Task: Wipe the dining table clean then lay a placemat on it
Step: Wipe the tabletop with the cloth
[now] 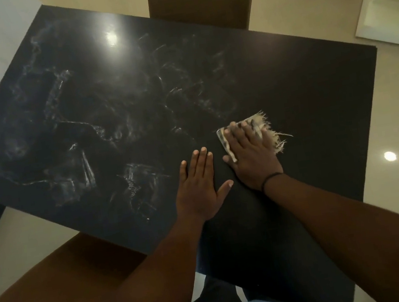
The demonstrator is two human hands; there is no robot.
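Smears of white are seen all over the dark table (300, 87), mostly out past the fingertips and off to their left. Wiping is judged to be the step in hand, and much of it looks not yet done.

The left hand (198, 185) is laid flat on the table, with its fingers (201, 161) straight and a little spread. Nothing is held in it. It is best kept there so the body is held steady while the other hand works.

Just beside it, the right hand (251, 153) is pressed down flat on a pale cloth (257, 119). The fingers are laid nearly straight over the cloth, not curled round it. Frayed threads of the cloth stick out to the right of the fingers.

For a good wipe, the cloth should be pushed with a firm, even press, in long lines that overlap. The smears farthest from the fingertips should be reached too. The loose threads may leave fluff behind, so the neat part should be kept under the fingers.

No placemat is seen.
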